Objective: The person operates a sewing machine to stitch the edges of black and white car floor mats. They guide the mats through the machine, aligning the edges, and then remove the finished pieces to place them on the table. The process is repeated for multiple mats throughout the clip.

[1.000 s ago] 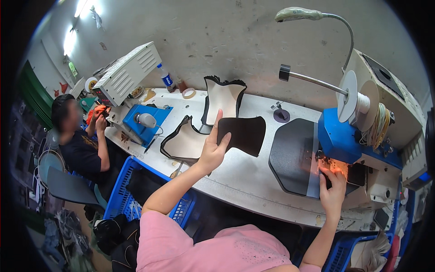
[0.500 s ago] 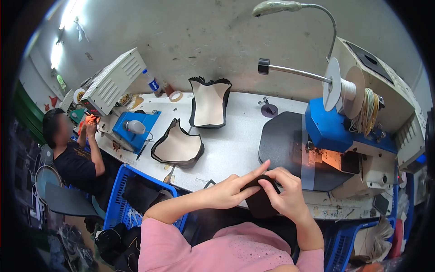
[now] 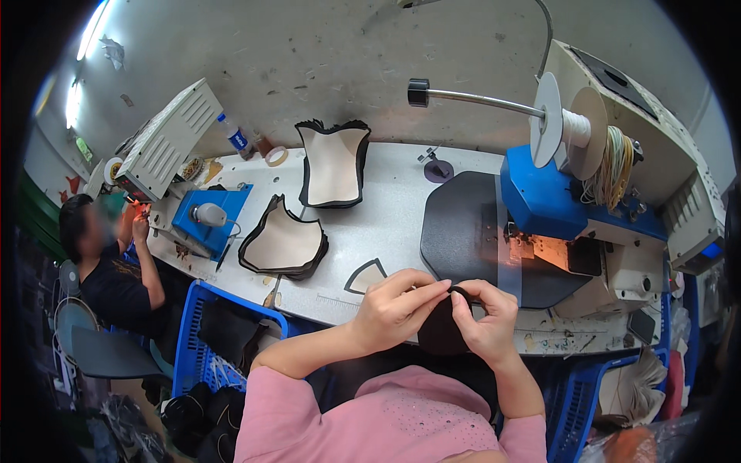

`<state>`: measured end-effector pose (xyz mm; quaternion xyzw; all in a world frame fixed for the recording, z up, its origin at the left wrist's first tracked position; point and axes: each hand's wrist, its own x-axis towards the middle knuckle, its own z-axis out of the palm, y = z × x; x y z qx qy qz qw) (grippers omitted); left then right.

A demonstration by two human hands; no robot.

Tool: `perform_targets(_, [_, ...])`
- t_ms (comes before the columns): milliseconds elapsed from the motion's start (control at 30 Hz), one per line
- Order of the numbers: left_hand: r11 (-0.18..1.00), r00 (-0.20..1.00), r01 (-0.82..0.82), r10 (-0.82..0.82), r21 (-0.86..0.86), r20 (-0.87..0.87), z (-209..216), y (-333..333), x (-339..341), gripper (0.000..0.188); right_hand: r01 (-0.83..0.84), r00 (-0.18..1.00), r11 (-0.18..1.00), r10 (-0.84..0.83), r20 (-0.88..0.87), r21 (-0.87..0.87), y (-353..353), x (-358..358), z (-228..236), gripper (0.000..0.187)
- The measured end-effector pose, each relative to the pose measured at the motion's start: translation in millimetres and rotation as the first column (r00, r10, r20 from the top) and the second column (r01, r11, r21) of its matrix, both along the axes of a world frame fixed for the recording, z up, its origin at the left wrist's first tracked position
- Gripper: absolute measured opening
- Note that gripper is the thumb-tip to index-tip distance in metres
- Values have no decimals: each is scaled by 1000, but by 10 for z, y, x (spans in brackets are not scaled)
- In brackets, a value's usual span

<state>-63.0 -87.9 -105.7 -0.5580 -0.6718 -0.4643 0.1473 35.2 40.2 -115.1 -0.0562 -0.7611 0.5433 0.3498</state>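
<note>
A dark, soft-looking piece of material [image 3: 441,333] hangs between my two hands at the table's front edge. My left hand [image 3: 392,310] pinches its upper edge with the fingertips pressed together. My right hand [image 3: 488,318] grips the same edge, thumb in front and fingers curled behind. Just left of my left hand lies a small fan-shaped, cream piece with a dark border [image 3: 365,276]. Farther back on the table are two stacks of cut pieces, cream on top with black edges: a tall one [image 3: 332,166] and a curved one [image 3: 282,241].
On the right stands a blue sewing machine [image 3: 544,193] with a lit needle area, a dark bed plate [image 3: 459,231] and a thread spool [image 3: 577,133]. Blue crates [image 3: 185,339] flank me below the table. At far left a person [image 3: 116,270] works at another machine.
My left fingers, stretched out before, now close on the material's edge beside my right fingertips. The whole view has shifted, and more of the fan-shaped piece shows.
</note>
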Motion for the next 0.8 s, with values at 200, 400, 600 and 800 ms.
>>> perform_targets(200, [999,997,-7,3,-47,-72,11,42,19,26,73,997,990,-68,-40,117,3,5,-12,5])
perform_targets(400, [995,984,-26,8,-99,-177,51,83,73,23,82,996,993,-80,-30,82,8,40,-36,6])
perform_targets(600, [993,991,-69,57,-98,-118,78,146,117,10,30,1000,999,-30,0,29,43,57,-69,6])
perform_targets(800, [927,920,286,-194,-244,341,58,3,-22,5,-130,989,990,126,80,57,114,116,25,6])
